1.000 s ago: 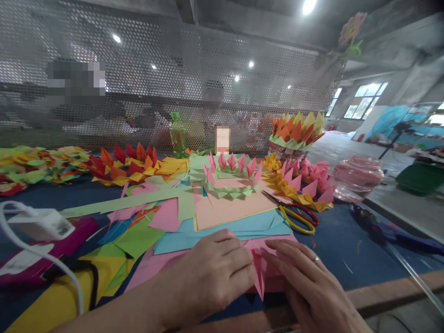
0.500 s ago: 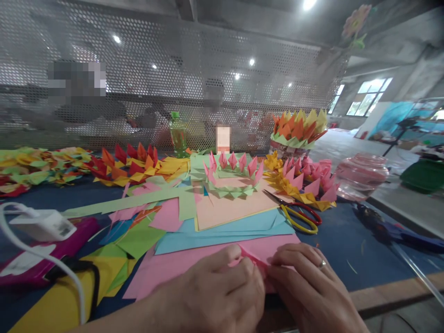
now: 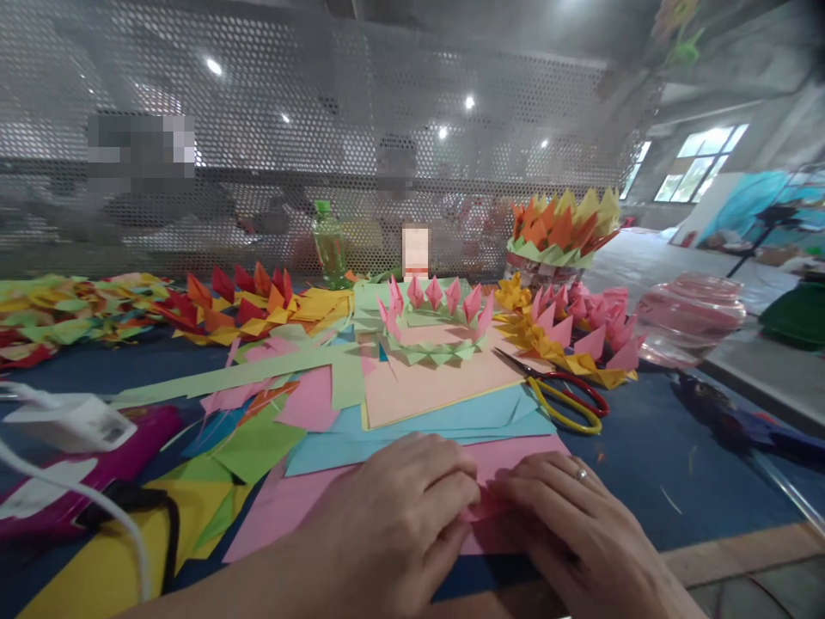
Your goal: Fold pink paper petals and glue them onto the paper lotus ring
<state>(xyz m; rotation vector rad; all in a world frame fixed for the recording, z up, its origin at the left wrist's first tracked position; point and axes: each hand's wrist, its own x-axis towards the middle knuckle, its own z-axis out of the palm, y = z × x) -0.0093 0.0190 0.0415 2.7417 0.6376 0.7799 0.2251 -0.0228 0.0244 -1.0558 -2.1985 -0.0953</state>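
Observation:
My left hand and my right hand meet at the near edge of the table over a small folded pink paper piece. Both hands pinch it between fingertips, and most of the piece is hidden under the fingers. It lies on a pink sheet on top of a stack of light blue and peach paper. My right hand wears a ring.
A pink and green paper crown sits on the peach sheet. Red and yellow scissors lie to the right. Folded paper flowers, a green bottle, a glass jar, a white charger and a perforated screen surround them.
The pink piece stood up between my hands a second ago; now it is pressed low under my fingertips. The view has drifted slightly, and my hands stay together.

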